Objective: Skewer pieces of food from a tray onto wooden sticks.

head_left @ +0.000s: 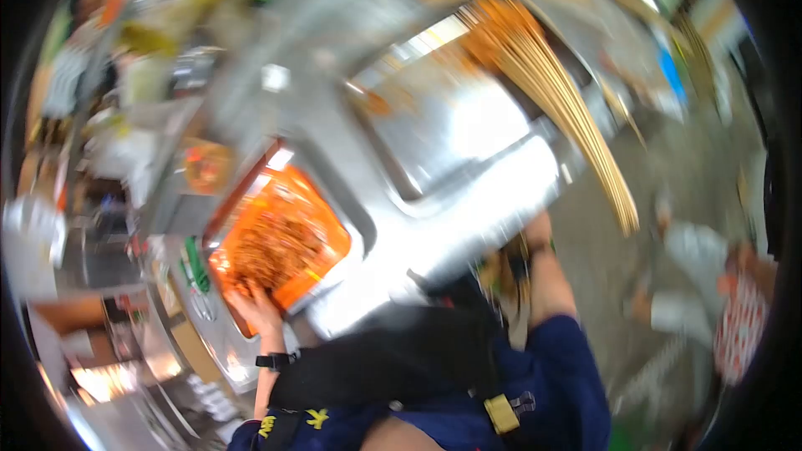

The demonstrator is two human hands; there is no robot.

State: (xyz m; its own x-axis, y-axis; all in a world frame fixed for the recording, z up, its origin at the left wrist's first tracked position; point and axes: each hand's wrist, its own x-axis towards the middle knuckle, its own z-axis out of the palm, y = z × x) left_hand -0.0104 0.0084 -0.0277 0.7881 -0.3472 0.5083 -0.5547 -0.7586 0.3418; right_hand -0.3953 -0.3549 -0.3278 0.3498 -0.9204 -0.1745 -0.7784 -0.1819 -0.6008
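My left hand [253, 309] reaches into the near edge of a metal tray [357, 252] lined with orange-stained plastic. Its fingers look stretched out against the pile of shredded, sauce-coated food [280, 246], though motion blurs them. My right hand [539, 230] is low beside the front edge of the steel table; its fingers are blurred and mostly hidden. Up and to the right, a larger metal tray [418, 138] carries a bundle of long wooden skewers [572, 108]. Orange-coated food [501, 25] covers their far ends, and the bare ends stick out over the tray's side.
The steel table [468, 238] runs in front of my body. Left of the lined tray lie a green-handled item [195, 267] and a small tray of reddish food [205, 165]. Another person [727, 309] is at the right, above the grey floor. The whole view is blurred.
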